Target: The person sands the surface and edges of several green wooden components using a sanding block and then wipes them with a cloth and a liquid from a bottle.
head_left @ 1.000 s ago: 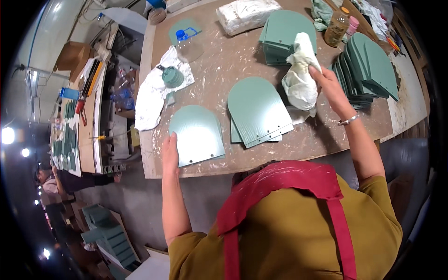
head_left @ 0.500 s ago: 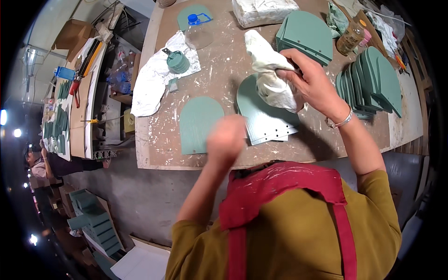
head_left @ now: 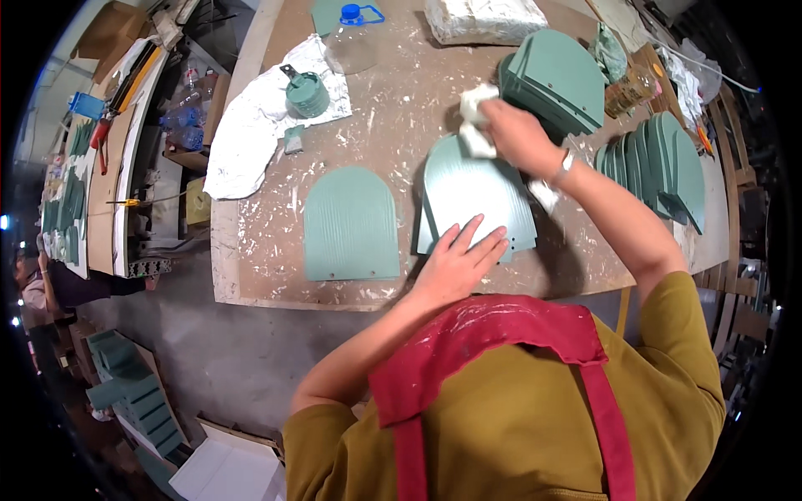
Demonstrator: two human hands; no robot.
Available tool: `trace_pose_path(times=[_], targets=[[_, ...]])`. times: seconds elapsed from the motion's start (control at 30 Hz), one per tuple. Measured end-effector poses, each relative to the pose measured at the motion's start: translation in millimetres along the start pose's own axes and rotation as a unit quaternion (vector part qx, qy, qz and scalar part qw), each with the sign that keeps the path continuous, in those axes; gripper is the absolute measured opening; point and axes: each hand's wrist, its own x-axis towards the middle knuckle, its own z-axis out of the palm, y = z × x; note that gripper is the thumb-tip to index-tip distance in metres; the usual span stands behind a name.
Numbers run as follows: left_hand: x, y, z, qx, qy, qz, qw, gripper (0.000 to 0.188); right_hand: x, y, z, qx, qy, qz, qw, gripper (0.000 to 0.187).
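Note:
My left hand [head_left: 459,260] lies flat, fingers spread, on the lower edge of a green arched panel [head_left: 472,196]. This panel rests on at least one more like it. A crumpled white cloth [head_left: 476,125] is bunched in my right hand [head_left: 520,138], which presses it on the panel's top curve. To the left lies a single green arched panel [head_left: 351,224] with small holes near its straight edge. Beyond my right hand sits a stack of similar panels [head_left: 555,75], and further right several more panels [head_left: 656,163] lean together.
A white cloth [head_left: 242,154] lies at the left with a green round pot [head_left: 307,94] on it. A clear jug [head_left: 351,46], a white wrapped block [head_left: 484,18] and a jar [head_left: 626,92] stand further back. A person [head_left: 63,284] works at the far left bench.
My left hand has come down to the right and now lies flat on the panel. My right hand has moved the cloth up and left onto the panel's curved end.

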Motion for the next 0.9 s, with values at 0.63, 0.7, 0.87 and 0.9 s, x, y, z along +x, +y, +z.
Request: trace_pose_path(times=[0.63, 0.7, 0.87, 0.9], targets=[[-52.3, -164.9, -52.5, 0.027, -0.05, -0.443, 0.895, 0.04, 72.3, -146.9, 98.5, 0.073, -0.108, -0.115, 0.985, 0.024], [-55.2, -161.7, -48.5, 0.048, 0.089, -0.374, 0.922, 0.039, 75.1, -150.3, 100.3, 0.076, -0.091, -0.094, 0.989, 0.025], [-57.6, -157.5, -47.4, -0.041, 0.069, -0.428, 0.9, 0.039, 40.2, -162.4, 90.5, 0.079, -0.138, -0.119, 0.98, 0.023], [-58.0, -165.1, -46.0, -0.02, 0.027, -0.416, 0.909, 0.041, 56.8, -159.1, 90.8, 0.078, -0.125, -0.109, 0.983, 0.022]])
